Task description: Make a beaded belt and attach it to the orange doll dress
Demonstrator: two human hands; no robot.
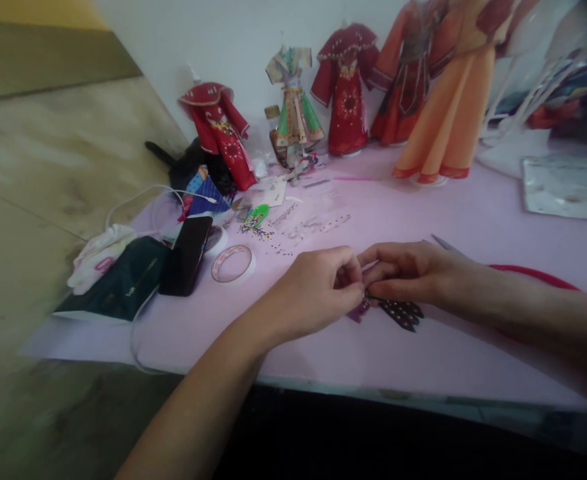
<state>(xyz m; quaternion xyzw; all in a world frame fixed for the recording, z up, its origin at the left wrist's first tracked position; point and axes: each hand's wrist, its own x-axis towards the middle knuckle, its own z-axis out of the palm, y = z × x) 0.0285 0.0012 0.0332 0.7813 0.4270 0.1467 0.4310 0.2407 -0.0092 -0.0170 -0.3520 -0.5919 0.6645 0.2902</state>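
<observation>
Close together over the front of the pink table, both my hands work on a small purple-and-black fabric piece (403,313). Its black strips are dotted with light studs and hang out below my right hand (403,270). A purple part of it shows under my left hand (334,283). Thumb and fingers of the left are pinched together at the purple end, their tips touching those of the right. My right hand is closed on the upper edge of the black strips. The exact spot of the grip is hidden by the fingers.
Left of my hands lie a roll of tape (233,264), a phone (187,257) and a dark green pouch (118,283). Small beads (256,228) are scattered beyond. Several dressed doll figures (348,100) stand along the wall. A red hoop (533,270) lies by my right forearm.
</observation>
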